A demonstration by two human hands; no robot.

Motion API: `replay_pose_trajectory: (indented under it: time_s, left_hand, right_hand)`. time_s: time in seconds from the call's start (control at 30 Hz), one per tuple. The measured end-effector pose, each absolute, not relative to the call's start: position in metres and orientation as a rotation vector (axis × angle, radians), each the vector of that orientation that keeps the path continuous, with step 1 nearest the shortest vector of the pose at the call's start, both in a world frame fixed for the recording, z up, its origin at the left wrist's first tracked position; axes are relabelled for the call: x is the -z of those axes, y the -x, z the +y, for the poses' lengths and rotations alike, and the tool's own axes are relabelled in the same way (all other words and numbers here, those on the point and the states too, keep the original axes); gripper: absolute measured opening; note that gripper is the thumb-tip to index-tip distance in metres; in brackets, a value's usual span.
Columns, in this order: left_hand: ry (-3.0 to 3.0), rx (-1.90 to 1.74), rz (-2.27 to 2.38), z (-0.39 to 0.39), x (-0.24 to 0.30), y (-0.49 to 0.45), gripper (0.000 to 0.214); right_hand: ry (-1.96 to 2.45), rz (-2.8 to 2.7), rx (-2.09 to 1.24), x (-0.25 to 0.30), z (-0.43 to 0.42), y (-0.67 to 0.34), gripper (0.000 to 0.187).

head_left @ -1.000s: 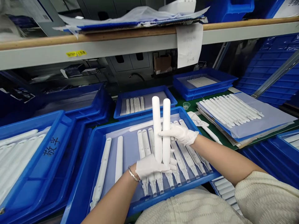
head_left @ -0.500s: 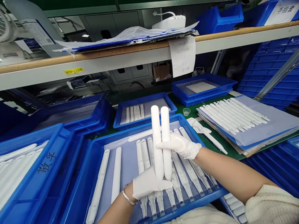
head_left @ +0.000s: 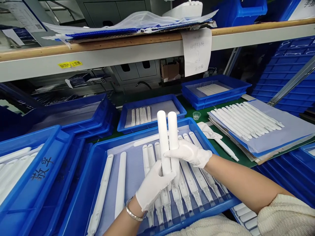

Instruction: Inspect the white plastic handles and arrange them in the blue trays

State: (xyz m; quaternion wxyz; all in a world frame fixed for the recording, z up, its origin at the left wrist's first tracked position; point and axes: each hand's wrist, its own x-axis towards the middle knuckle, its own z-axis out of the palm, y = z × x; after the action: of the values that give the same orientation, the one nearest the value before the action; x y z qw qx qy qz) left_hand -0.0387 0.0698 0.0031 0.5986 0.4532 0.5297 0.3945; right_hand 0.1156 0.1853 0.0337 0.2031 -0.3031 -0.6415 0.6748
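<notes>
Both my hands wear white gloves and hold two long white plastic sticks (head_left: 167,137) upright, side by side, above a blue tray (head_left: 81,183). My left hand (head_left: 152,185) wraps round their lower ends. My right hand (head_left: 188,152) grips them at mid-length from the right. Below, in the tray, a row of several slim white parts (head_left: 189,183) lies on a grey sheet, and two more long white pieces (head_left: 119,183) lie at the tray's left.
Blue trays surround the middle one: one at the left with white sticks (head_left: 14,170), one behind with short white parts (head_left: 141,114), one at the back right (head_left: 214,88). A stack of sheets carrying white sticks (head_left: 246,119) lies at right. A shelf (head_left: 123,52) hangs overhead.
My left hand has slid up the sticks and turned so its fingers wrap higher on them. The sticks stay upright; my right hand keeps its hold.
</notes>
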Motion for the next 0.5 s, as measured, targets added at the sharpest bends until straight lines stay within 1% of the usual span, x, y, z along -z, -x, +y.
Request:
replay_pose_trajectory:
  time_s: [0.13,0.27,0.33,0.4,0.5]
  left_hand:
    - [-1.061,-0.892,1.254,0.07,-0.007,0.036,0.039]
    - [-1.028,-0.948,1.361,0.069,-0.005,0.034,0.043]
    - [-1.021,-0.994,1.386,0.069,-0.001,0.035,0.039]
    - [-1.007,-1.027,1.358,0.07,0.003,0.038,0.035]
    - [-0.97,-1.132,1.263,0.073,0.007,0.043,0.041]
  right_hand:
    - [0.779,-1.83,-1.894,-0.033,0.186,-0.117,0.028]
    - [0.756,-1.823,-1.896,-0.033,0.184,-0.116,0.028]
    - [0.763,-1.788,-1.898,-0.032,0.182,-0.114,0.029]
    - [0.752,-1.735,-1.912,-0.03,0.183,-0.113,0.029]
    - [0.801,-1.634,-1.9,-0.026,0.188,-0.111,0.029]
